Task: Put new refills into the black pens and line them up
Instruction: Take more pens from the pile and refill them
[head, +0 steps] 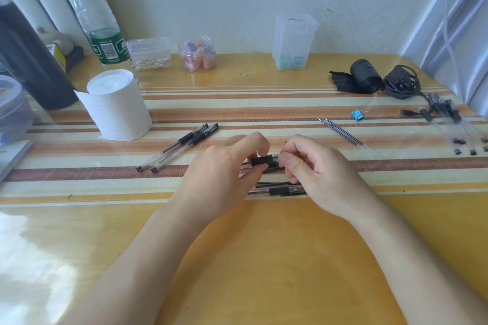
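Fingertips (pixel 257 142) of the left grip (pixel 224 174) are pinched on one end of a held pen (pixel 264 160) with a black sleeve, and its other end is pinched by the right grip (pixel 317 177), above the middle of the bench (pixel 264 258). Loose pens (pixel 280 189) are seen on the striped mat (pixel 237 105) just below. Two black pens (pixel 182 145) are laid side by side to the left, near a paper roll (pixel 116 105). Two refills (pixel 346 134) are laid together to the right, near a blue clip (pixel 357 114).
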